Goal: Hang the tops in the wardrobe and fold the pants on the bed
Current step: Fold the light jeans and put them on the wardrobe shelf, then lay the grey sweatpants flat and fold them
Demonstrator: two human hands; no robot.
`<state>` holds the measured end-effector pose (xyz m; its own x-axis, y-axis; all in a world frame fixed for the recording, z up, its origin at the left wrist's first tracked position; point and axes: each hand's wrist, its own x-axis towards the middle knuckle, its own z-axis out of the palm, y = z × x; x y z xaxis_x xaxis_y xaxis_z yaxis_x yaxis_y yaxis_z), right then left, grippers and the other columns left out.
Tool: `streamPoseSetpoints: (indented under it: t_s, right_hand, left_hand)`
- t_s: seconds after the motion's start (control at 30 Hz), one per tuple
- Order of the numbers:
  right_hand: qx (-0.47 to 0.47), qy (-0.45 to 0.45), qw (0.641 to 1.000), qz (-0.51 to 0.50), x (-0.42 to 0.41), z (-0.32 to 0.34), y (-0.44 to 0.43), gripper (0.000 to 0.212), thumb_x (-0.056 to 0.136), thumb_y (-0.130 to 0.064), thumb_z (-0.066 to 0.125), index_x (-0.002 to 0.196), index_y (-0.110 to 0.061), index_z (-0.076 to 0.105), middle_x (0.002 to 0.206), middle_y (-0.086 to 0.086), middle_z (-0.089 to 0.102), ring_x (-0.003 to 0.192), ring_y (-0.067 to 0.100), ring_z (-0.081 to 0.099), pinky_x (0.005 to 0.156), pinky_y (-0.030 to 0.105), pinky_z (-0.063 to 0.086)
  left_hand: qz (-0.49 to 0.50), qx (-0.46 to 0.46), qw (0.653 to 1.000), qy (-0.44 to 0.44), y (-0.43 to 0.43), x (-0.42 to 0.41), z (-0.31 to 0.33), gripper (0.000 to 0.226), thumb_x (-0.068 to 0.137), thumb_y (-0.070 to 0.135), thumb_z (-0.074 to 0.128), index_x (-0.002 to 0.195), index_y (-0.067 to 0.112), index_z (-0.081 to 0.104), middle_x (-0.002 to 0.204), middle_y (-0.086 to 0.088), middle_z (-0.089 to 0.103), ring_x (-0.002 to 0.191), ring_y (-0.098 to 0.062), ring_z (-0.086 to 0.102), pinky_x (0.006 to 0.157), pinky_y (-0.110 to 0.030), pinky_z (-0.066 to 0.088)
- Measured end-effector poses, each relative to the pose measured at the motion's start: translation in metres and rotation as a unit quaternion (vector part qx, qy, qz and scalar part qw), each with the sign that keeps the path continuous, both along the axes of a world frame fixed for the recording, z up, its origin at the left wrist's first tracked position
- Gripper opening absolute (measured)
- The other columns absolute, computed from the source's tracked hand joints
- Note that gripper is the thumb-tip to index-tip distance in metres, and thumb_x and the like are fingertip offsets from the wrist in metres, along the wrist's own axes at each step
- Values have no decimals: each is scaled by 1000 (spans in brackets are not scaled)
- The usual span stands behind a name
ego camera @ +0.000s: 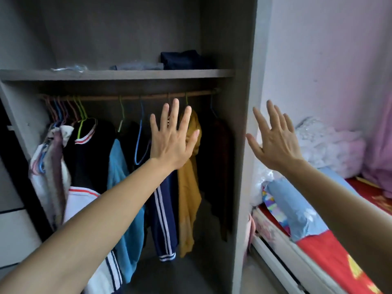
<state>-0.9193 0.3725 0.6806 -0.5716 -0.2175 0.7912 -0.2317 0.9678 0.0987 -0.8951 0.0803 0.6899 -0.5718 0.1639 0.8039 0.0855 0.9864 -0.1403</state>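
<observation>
Wardrobe rail [148,96] already carries hung tops [188,187], and your left hand [172,139] and right hand [275,145] are both spread, empty, so you probably next fetch a garment from the bed [314,247].

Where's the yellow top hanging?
In the head view, the yellow top hangs on the wardrobe rail, right of centre, between the navy striped jacket and a dark top, just behind the open left hand.

Forearms [106,215] bare, uncovered from frame edge to wrist. Left hand [172,145] and right hand [275,145] bare; long slim fingers [175,113], tendon ridges across backs.
</observation>
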Motion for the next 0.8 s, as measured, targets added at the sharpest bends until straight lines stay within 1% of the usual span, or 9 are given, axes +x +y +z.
streamPoseSetpoints:
  t_s: [0.13,0.3,0.43,0.57,0.67,0.8]
  right_hand:
    - [-6,-23,999,-45,43,-17,88,68,99,-51,37,158,-23,17,164,16,12,149,36,20,120,52,19]
    - [-25,-32,988,-146,106,-50,237,70,99,-50,41,158,-21,17,163,18,13,149,35,20,121,51,19]
    - [-59,-55,969,-232,167,-85,369,74,98,-51,42,159,-22,12,164,17,9,150,34,18,121,50,18]
    - [-57,-93,943,-316,227,-117,489,74,98,-54,39,159,-22,9,165,17,6,150,33,16,121,49,16]
    - [-80,-104,923,-362,263,-130,557,75,98,-53,41,159,-21,9,164,19,6,149,35,18,120,51,20]
    - [-97,-115,903,-403,291,-144,626,79,96,-51,45,158,-22,6,162,23,10,146,41,25,117,55,26]
  left_hand:
    - [-54,30,998,-28,95,1,-9,68,99,60,13,155,21,16,162,-15,10,147,-35,14,113,-63,19]
    - [-158,38,985,-60,263,1,-38,69,99,60,14,155,21,12,163,-13,5,148,-34,10,113,-63,16]
    - [-238,52,966,-81,417,16,-69,68,98,59,14,155,22,13,163,-13,7,148,-35,12,113,-63,16]
    - [-302,60,942,-134,552,44,-101,70,97,61,13,156,23,11,163,-12,3,149,-35,8,114,-64,12]
    - [-347,32,924,-158,629,65,-115,71,97,62,10,156,23,9,163,-13,1,149,-36,7,113,-65,12]
    - [-398,-18,903,-162,709,74,-127,70,98,62,14,156,24,8,163,-13,-2,149,-35,4,113,-65,12]
